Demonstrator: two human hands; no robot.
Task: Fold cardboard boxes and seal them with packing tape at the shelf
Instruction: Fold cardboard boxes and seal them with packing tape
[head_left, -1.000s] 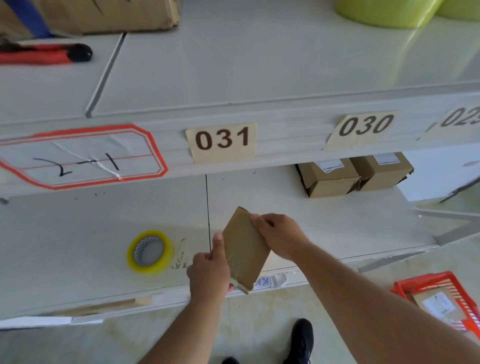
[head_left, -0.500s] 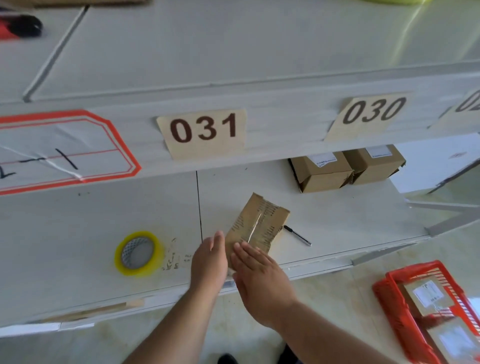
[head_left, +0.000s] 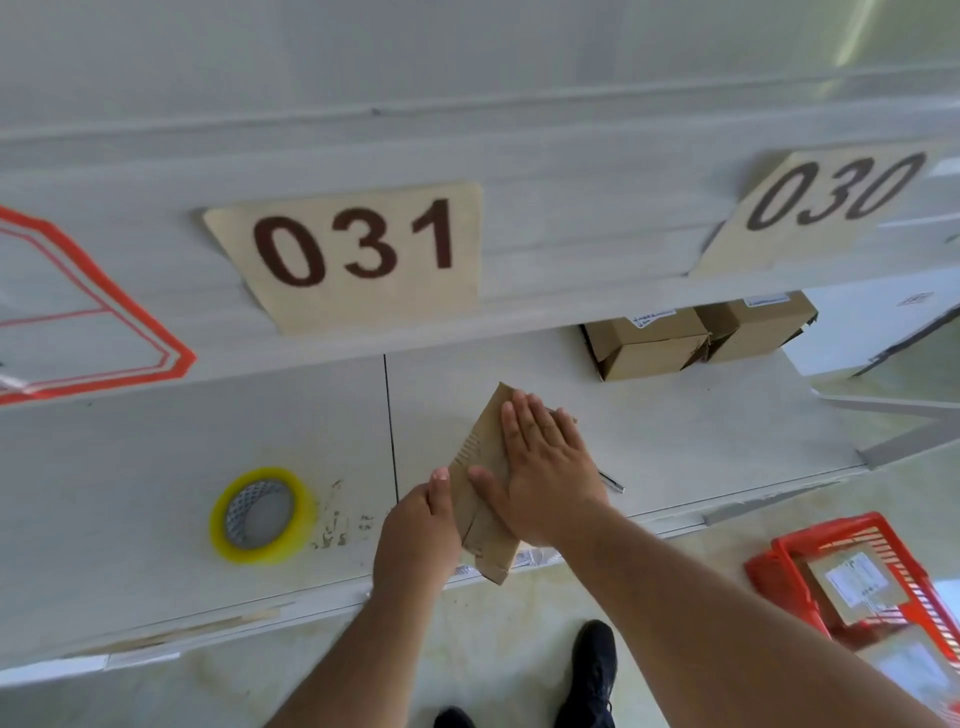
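Head view: my right hand (head_left: 545, 467), fingers spread flat, is pressing the flattened brown cardboard box (head_left: 480, 499) onto the smooth white shelf (head_left: 701, 441); my left hand (head_left: 415, 535) is bracing its left edge, thumb alongside.

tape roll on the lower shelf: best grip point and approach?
Judging by its pose, take the yellow tape roll from above. It lies flat on the lower shelf with its open core facing up, so put fingers in the core and the thumb on the outer wall. Its left and near sides are unobstructed; the left hand and flat cardboard lie to its right.
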